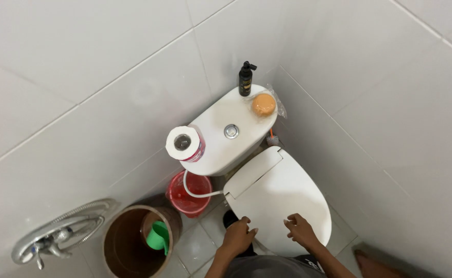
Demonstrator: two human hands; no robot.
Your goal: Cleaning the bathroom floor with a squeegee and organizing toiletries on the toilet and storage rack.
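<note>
Both hands rest at the near front edge of the closed white plastic toilet lid (pixel 280 193); left hand (pixel 237 237) curled into a loose fist, knuckles against the lid's rim, gripping nothing visible; right hand (pixel 301 230) bent with fingers (pixel 291 222) tucked down on the lid surface, also holding nothing; whether any fingertip hooks under the rim cannot be told. The lid lies flat and shut over the bowl, hinged at the far end below the white ceramic cistern (pixel 220 136); it looks light, stiff, smooth and probably slippery if wet; the front rim, where the hands already sit, seems the sensible hold, since the hinge end gives no leverage. Counts: one lid; one cistern with one round chrome flush button (pixel 231 131); one white toilet paper roll with pink wrapper (pixel 184 144) on its left end; one black spray bottle (pixel 245 79) and one orange round object in clear wrap (pixel 263 104) at its far end; one red plastic bucket (pixel 189 194) on the floor; one brown round bin (pixel 133 242) holding one green plastic scoop (pixel 158 236); one chrome tap with coiled hose (pixel 56 237) on the tiled wall.
</note>
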